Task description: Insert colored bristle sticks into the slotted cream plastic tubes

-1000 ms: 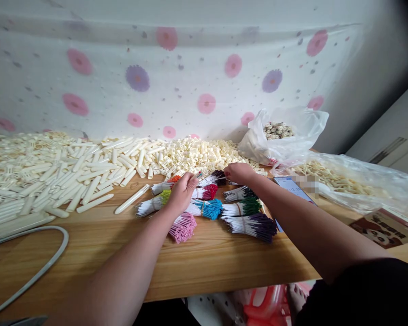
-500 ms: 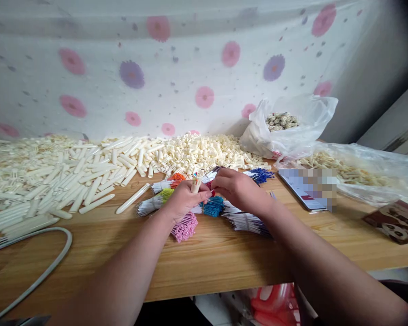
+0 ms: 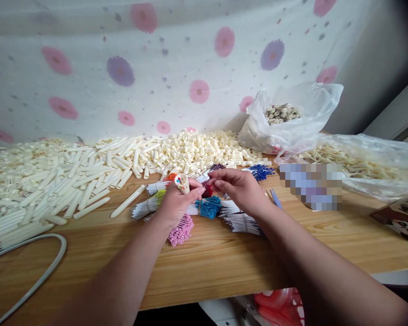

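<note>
My left hand (image 3: 177,201) is wrapped round a cream pen barrel (image 3: 182,184), tilted so its round end with small coloured spots faces up. My right hand (image 3: 241,188) is beside it, thumb and forefinger drawn together above the dark red pen refills (image 3: 207,190); what they pinch, if anything, is too small to make out. Around both hands lie bundles of refills: orange (image 3: 172,177), yellow-green (image 3: 153,203), teal (image 3: 209,207), pink (image 3: 181,231), dark brown (image 3: 216,168) and blue (image 3: 261,171). A white-shafted bundle (image 3: 241,221) lies below my right wrist.
Cream slotted pen parts (image 3: 204,149) and long cream tubes (image 3: 85,181) are heaped along the back and left. Plastic bags (image 3: 261,131) of parts, a blurred-out flat object (image 3: 309,185) and a panda box (image 3: 403,217) are at right. A white cable (image 3: 59,253) curves at left.
My left hand has tilted the pen barrel so its spotted end faces me more. My right fingers have drawn slightly away from my left hand. The whole view has shifted slightly.
</note>
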Available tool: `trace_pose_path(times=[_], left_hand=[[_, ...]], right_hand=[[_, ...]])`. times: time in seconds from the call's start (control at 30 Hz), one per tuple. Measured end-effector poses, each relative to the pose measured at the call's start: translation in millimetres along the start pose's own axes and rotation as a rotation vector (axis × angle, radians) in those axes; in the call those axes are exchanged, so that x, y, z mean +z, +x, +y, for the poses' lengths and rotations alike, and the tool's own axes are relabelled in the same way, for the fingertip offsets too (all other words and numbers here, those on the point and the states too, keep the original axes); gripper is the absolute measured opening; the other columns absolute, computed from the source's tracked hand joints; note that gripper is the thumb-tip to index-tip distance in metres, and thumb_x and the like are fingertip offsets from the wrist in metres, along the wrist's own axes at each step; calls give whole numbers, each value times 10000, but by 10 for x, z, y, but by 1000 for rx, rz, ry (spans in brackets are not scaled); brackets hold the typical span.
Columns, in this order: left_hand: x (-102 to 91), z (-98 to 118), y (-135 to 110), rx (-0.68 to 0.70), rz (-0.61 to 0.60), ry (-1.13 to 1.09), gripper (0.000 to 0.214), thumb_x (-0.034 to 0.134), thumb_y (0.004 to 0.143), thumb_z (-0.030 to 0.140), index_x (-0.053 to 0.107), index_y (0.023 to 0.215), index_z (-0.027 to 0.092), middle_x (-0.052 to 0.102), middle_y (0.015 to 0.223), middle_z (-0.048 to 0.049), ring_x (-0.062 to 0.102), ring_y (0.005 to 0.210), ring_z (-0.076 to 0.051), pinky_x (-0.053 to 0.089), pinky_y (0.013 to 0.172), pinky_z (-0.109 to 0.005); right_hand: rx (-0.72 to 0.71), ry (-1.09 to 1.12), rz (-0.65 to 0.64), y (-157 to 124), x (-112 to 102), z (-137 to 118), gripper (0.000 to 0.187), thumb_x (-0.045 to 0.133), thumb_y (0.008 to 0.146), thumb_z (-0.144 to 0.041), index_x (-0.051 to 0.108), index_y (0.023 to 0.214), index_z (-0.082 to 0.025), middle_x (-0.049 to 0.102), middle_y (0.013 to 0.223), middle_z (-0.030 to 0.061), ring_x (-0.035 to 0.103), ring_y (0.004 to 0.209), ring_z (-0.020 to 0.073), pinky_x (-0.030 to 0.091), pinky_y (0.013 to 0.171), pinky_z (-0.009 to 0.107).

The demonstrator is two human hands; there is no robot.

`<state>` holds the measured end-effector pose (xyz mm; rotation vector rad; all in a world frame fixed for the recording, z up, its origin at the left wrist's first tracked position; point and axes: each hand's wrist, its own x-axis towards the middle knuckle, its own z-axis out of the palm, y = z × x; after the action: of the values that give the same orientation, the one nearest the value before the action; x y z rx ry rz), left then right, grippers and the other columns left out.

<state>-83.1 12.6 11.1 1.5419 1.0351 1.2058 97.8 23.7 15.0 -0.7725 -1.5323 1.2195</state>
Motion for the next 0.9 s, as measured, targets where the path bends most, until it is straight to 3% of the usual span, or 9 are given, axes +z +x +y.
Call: trace_pose_path(times=[0.13,0.23,0.33,0.47,0.53,0.7,0.9], left_hand=[[11,0,-11,73,18,48,88,672,741,223,641,696,153,603,636,22,525,596,-90,402,561,-213],[9,0,-14,99,12,110,94,671,746,239,648,710,155,622,653,11,552,610,-109,426,573,-230],[-14,-1,3,178,70,255,87,658,759,244,662,742,159,654,703,-9,589,659,-133,450,615,-254],[-85,-43,46,326,203,398,71,650,765,221,662,723,165,665,704,-11,598,672,-140,461,639,-260],[-113,-69,55,368,189,412,88,632,779,215,659,712,166,658,694,-8,592,666,-139,459,636,-258],[-96,-50,37,375,137,430,134,623,790,250,645,686,168,634,675,-8,568,653,-145,456,633,-271],[-56,7,5,391,76,429,142,665,757,309,653,703,178,608,660,-3,557,642,-143,441,626,-278]], right_hand=[[102,244,53,-8,89,-31,186,695,710,-270,662,868,-177,687,724,-1,637,632,108,525,641,281],[29,147,90,-27,128,-61,107,688,723,-256,646,765,-167,663,686,-3,610,607,102,508,606,265],[-238,-170,214,-92,95,-177,54,631,787,-227,637,767,-178,658,716,7,604,653,116,503,624,276],[-774,-400,432,-269,4,-480,128,598,804,-127,632,888,-218,673,824,21,631,802,160,513,736,332],[-901,-441,390,-364,-14,-637,174,587,797,-102,628,913,-224,672,818,21,640,802,166,521,732,332],[-924,-598,107,-467,40,-813,144,543,809,-80,631,885,-166,678,814,64,652,784,150,537,707,284],[-999,-636,96,-391,139,-614,146,570,795,-66,616,920,-126,689,881,118,653,837,173,564,708,321]])
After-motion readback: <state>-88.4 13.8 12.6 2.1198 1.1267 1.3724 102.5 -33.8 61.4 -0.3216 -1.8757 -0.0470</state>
